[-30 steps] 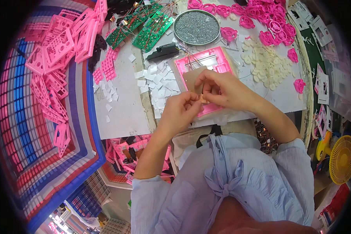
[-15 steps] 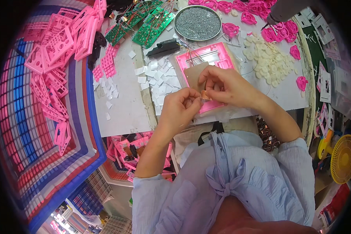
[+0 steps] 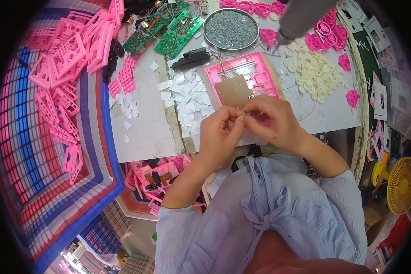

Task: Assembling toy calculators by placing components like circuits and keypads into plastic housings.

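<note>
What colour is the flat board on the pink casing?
The flat board is brown, seen best in the head view.

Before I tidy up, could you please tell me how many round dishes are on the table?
1: the round dish, holding small grey parts, on the far side of the table, beyond the pink housing. No other shows.

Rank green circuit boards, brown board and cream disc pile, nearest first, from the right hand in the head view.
1. Brown board: just ahead-left of the right hand.
2. Cream disc pile: ahead, to the right.
3. Green circuit boards: farther ahead, to the left.
</note>
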`<state>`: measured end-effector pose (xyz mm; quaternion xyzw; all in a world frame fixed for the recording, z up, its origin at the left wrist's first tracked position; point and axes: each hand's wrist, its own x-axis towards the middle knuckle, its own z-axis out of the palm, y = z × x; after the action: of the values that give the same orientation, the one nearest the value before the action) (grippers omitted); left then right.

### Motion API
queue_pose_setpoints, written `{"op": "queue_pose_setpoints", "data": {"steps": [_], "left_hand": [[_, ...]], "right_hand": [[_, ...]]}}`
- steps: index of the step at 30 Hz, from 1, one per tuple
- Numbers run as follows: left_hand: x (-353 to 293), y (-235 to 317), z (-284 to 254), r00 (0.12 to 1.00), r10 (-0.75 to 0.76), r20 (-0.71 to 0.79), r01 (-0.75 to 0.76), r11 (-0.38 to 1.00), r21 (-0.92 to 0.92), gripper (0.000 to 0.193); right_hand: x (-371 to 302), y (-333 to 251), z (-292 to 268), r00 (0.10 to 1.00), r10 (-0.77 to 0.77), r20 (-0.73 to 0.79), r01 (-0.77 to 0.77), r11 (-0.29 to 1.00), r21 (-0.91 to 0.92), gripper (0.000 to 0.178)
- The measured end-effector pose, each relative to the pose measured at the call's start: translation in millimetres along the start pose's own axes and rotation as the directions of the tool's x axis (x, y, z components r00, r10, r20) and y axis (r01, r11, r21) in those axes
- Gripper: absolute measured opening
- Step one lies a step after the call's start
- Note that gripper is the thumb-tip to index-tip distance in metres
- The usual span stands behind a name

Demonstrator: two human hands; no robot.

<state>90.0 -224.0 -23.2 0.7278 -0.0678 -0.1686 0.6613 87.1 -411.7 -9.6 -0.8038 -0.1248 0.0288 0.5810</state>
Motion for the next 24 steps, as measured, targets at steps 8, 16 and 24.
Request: {"op": "queue_pose_setpoints", "data": {"steps": [8, 16, 24], "left_hand": [[8, -3, -7, 0.995, -0.1, 0.007, 0.097, 0.981, 0.165, 0.004], [40, 21, -34, 0.836, -0.447, 0.317, 0.507, 0.851, -0.137, 0.015], [32, 8, -29, 0.972, 0.1, 0.211, -0.195, 0.845, 0.499, 0.016]], "right_hand": [[-9, 16, 8, 0.973, -0.192, -0.127, 0.174, 0.975, -0.141, 0.015], [-3, 29, 8, 0.84, -0.54, 0.041, 0.517, 0.777, -0.36, 0.02], [7, 24, 5, 0.832, -0.515, 0.208, 0.536, 0.646, -0.543, 0.017]]}}
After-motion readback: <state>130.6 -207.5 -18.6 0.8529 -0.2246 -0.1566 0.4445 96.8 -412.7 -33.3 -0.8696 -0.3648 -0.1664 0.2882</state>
